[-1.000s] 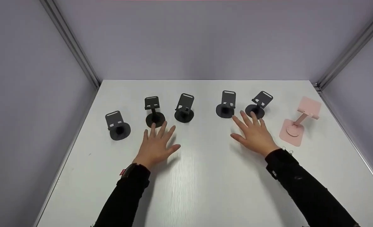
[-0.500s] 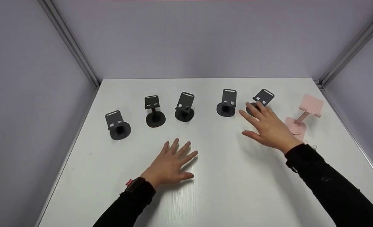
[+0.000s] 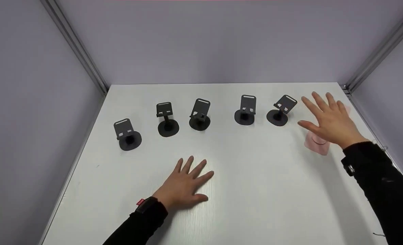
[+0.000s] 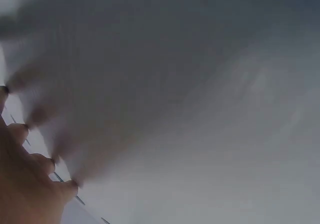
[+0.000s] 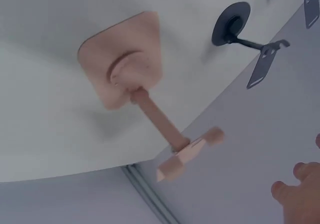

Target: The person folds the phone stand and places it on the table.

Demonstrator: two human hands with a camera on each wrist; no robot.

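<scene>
My right hand [image 3: 332, 120], fingers spread, is over the pink phone stand [image 3: 317, 144] at the table's right side. It covers most of that stand in the head view. In the right wrist view the pink stand [image 5: 125, 63] shows whole, with a square base, a stem and a tilted holder, and the fingers [image 5: 300, 194] are apart from it. My left hand [image 3: 182, 185] lies spread low over the front middle of the table, holding nothing. The nearest stand to the right hand's left is a black phone stand [image 3: 278, 117].
Along the back stand more black phone stands: one right of centre [image 3: 245, 115], one near centre [image 3: 199, 122], one left of it [image 3: 168, 127] and one far left [image 3: 130, 140]. Grey panels [image 3: 205, 41] enclose the white table [image 3: 249, 190].
My right hand has moved right, from the black stands to over the pink stand. The left hand has drawn back toward the front and right, away from the black stands. The stands stay put.
</scene>
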